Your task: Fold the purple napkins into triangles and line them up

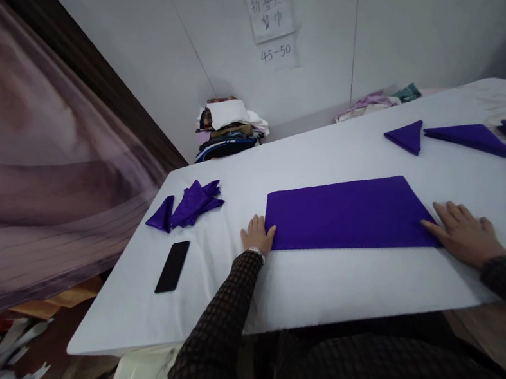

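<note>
A purple cloth napkin (343,216) lies flat before me on the white tabletop, folded into a long rectangle. At its left edge rests my left hand (257,236), fingers stretched out and the thumb on the cloth's border. My right hand (469,233) lies spread on the table at the lower right corner, its thumb touching the cloth. Neither hand grips anything. Several folded purple napkins, one a small triangle (406,138), lie beyond on the right. A crumpled-looking purple bundle (196,202) and another folded purple triangle (161,215) sit at the left.
A black phone-like slab (172,267) lies on the table (234,304) at the left. Stacked clothes (227,130) stand by the wall at the back, under a handwritten paper sign (271,11). A satiny curtain (20,145) hangs at the left.
</note>
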`<move>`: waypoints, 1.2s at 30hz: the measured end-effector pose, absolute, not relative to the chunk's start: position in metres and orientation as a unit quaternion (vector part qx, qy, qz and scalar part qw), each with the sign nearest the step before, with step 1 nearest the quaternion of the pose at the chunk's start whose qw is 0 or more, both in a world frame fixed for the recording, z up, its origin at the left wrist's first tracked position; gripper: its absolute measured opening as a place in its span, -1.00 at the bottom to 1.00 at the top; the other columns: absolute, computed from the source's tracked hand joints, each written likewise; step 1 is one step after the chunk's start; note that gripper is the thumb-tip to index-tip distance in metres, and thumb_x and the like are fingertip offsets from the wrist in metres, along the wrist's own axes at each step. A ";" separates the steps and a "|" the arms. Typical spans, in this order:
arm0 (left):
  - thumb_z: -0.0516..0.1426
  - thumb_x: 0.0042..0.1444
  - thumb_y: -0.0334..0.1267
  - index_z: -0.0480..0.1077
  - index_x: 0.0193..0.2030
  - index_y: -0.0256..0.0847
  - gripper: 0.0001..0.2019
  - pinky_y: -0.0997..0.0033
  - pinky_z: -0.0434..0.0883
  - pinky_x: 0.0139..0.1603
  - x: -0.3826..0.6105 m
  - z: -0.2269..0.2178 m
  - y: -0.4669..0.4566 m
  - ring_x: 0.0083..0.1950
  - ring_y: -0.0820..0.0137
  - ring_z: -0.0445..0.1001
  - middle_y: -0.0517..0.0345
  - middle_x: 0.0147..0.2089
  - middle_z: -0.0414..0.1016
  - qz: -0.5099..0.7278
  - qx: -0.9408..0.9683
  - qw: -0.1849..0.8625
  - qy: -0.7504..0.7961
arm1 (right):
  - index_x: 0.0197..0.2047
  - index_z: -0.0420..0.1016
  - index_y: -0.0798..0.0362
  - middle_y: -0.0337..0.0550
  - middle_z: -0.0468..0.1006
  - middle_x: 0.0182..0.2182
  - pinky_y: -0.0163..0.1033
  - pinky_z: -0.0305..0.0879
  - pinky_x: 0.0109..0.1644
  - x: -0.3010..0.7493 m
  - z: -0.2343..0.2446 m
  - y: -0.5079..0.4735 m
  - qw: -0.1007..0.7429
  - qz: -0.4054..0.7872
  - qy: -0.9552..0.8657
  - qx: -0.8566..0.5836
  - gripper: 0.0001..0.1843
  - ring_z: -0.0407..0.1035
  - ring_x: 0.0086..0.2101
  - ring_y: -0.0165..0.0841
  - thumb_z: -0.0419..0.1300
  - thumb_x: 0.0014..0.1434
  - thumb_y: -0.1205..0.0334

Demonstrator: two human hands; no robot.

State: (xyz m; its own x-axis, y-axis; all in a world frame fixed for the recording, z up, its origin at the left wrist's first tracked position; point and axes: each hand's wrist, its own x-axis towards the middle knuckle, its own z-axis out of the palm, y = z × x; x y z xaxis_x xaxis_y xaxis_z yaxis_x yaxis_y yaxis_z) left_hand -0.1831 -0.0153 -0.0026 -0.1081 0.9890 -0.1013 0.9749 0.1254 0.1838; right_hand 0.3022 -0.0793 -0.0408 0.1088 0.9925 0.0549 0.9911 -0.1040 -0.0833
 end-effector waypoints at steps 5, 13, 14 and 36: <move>0.01 0.27 -0.09 0.38 0.16 -0.18 -0.60 0.38 0.24 0.23 -0.177 0.020 0.032 0.22 0.30 0.36 0.03 0.21 0.42 0.077 0.662 0.127 0.735 | 0.37 0.05 0.18 0.28 0.13 0.31 0.35 0.04 0.19 0.275 -0.020 -0.067 0.131 0.005 -0.693 -0.709 -0.18 -0.02 0.28 0.15 -0.24 0.25 -0.22; 0.08 0.21 -0.14 0.48 0.00 -0.19 -0.70 0.37 0.33 0.06 -0.154 0.017 0.089 0.10 0.26 0.44 -0.05 0.10 0.48 0.080 0.602 0.135 0.783 | 0.39 0.03 0.08 0.06 0.13 0.34 0.19 0.00 0.29 0.232 -0.029 -0.060 0.114 0.020 -0.752 -0.649 -0.25 -0.10 0.33 -0.06 -0.19 0.27 -0.18; 0.08 0.21 -0.13 0.48 -0.02 -0.19 -0.70 0.36 0.34 0.05 -0.152 0.015 0.091 0.10 0.24 0.44 -0.06 0.09 0.48 0.081 0.593 0.134 0.790 | 0.39 0.02 0.08 0.05 0.13 0.34 0.19 0.02 0.28 0.232 -0.033 -0.061 0.108 0.022 -0.753 -0.648 -0.25 -0.11 0.33 -0.06 -0.19 0.28 -0.17; 0.12 0.13 -0.26 0.41 -0.30 -0.11 -0.95 0.36 0.32 -0.04 -0.154 -0.004 0.095 -0.05 0.32 0.50 0.12 -0.14 0.57 0.161 0.531 0.138 0.821 | 0.40 0.01 0.08 0.09 0.15 0.32 0.22 0.05 0.25 0.245 -0.054 -0.075 0.121 0.032 -0.761 -0.636 -0.22 -0.04 0.31 0.00 -0.17 0.26 -0.20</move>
State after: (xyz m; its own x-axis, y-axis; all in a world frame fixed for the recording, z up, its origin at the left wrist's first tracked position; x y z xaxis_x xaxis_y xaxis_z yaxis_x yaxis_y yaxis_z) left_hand -0.1544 0.0949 -0.0037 -0.3986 0.9154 -0.0559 0.8268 0.3851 0.4100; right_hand 0.2451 -0.0749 -0.0542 -0.1611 0.9764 0.1439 0.9607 0.1885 -0.2036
